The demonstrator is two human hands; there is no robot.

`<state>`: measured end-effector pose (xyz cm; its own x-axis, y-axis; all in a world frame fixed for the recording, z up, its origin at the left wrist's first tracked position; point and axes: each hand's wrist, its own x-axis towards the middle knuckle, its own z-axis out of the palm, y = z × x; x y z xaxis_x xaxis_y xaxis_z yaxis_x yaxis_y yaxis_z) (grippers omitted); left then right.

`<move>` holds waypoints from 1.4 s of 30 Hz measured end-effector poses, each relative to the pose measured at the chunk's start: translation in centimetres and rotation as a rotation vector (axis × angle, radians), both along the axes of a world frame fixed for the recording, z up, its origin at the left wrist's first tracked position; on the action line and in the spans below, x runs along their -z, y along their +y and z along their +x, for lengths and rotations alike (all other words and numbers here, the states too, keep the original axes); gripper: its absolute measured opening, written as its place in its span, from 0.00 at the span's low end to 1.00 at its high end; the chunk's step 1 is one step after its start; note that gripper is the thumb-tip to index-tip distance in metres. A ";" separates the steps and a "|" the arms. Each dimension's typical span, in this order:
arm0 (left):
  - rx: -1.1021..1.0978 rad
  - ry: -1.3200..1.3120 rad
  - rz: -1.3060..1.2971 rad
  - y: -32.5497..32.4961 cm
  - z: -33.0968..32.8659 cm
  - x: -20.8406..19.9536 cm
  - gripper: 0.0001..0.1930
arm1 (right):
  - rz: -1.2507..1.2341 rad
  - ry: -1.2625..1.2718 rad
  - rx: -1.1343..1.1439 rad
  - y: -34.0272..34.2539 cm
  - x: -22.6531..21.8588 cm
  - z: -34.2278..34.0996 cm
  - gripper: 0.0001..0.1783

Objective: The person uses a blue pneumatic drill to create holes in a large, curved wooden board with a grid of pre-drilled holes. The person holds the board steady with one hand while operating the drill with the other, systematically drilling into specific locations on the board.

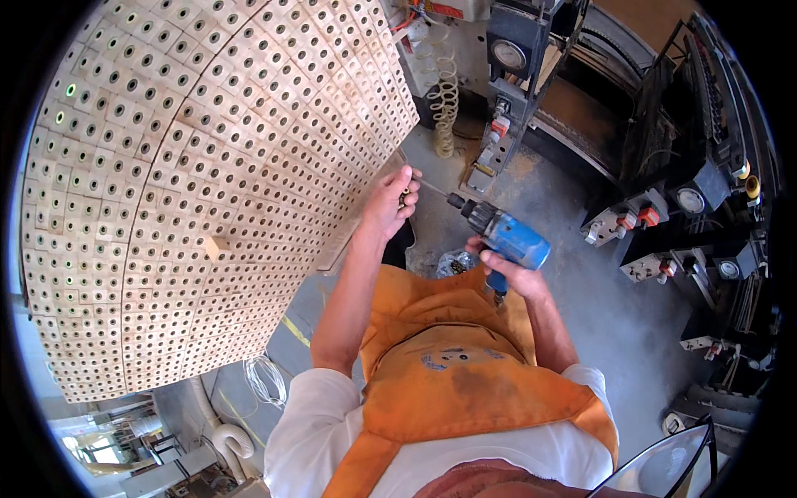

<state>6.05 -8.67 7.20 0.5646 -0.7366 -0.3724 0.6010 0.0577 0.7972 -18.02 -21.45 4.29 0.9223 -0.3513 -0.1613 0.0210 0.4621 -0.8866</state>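
My right hand grips a blue cordless drill by its handle. A long thin bit runs from the chuck, and its tip reaches the fingers of my left hand. That hand is closed, with small brass-coloured metal inserts showing between the curled fingers. How many it holds is hidden. To the left stands a wide array of pale wooden blocks, most with a dark metal-rimmed hole. Toward the upper right of the array, many holes look pale and without metal rims. One loose wooden block lies on top.
A clear plastic bag of small metal parts sits just beyond my orange apron. Dark machinery with gauges lines the right side. A coiled air hose hangs at the back. White cable lies on the floor at lower left.
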 end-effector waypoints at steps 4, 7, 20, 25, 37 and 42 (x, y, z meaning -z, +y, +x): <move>0.038 0.018 -0.093 -0.5 1.7 -0.7 0.14 | 0.103 -0.043 -0.011 -0.1 -0.8 1.6 0.20; -0.004 -0.089 -0.039 -2.0 2.7 -2.1 0.14 | 0.343 -0.054 0.019 -1.2 -0.6 3.8 0.19; -0.228 0.120 -0.381 -5.7 7.9 -1.8 0.15 | 0.211 -0.094 0.095 -1.5 -2.6 13.1 0.11; -0.272 0.195 -0.317 -5.6 7.1 -1.5 0.09 | 0.148 -0.105 0.068 -2.7 -2.9 13.5 0.11; -0.084 0.322 -0.163 0.6 0.9 3.8 0.12 | -0.054 -0.062 0.044 -2.9 -2.8 14.0 0.12; -0.041 0.265 -0.144 0.7 0.9 2.5 0.11 | 0.016 -0.091 0.060 -2.8 -2.6 14.0 0.13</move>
